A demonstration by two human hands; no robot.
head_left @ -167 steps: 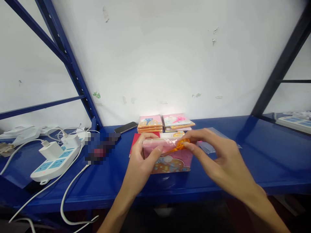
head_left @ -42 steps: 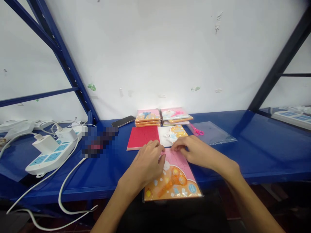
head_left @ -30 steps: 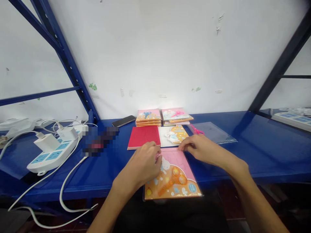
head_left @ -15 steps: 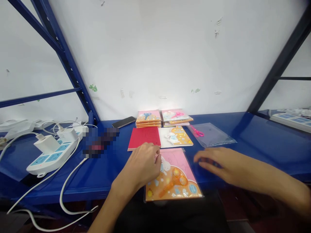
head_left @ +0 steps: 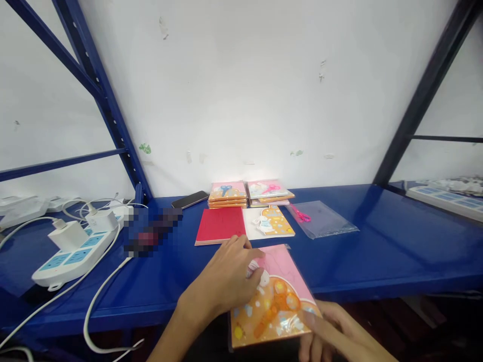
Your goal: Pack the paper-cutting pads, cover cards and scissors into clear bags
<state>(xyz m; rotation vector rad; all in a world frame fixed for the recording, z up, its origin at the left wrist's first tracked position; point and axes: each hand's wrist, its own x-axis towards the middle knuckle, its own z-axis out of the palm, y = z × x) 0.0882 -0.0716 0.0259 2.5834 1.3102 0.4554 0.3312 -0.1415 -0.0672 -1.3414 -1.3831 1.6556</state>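
A plastic-wrapped paper-craft booklet (head_left: 284, 266), pink and orange with a white rabbit picture, lies at the table's front edge, its near end jutting past it. Orange child's scissors (head_left: 278, 307) show under its clear wrap. My left hand (head_left: 221, 276) is closed on the booklet's left side, thumb on top. At the near right corner, my right hand (head_left: 332, 329) grips with the thumb above and the fingers curled below. Just beyond lie a red booklet (head_left: 220, 224) and a white one with an orange pattern (head_left: 281, 221).
Behind them stand two stacks of wrapped booklets, the left stack (head_left: 227, 193) topped by blue scissors and the right stack (head_left: 268, 189) by pink ones. Pink scissors (head_left: 301, 213) lie by a clear plastic sleeve (head_left: 328, 219). A phone (head_left: 189, 199) and a power strip (head_left: 81, 246) with cables are leftward.
My right hand has come from the right, where it hovered apart, to the booklet's near right corner and taken hold. My left hand keeps its grip. The view has tilted slightly.
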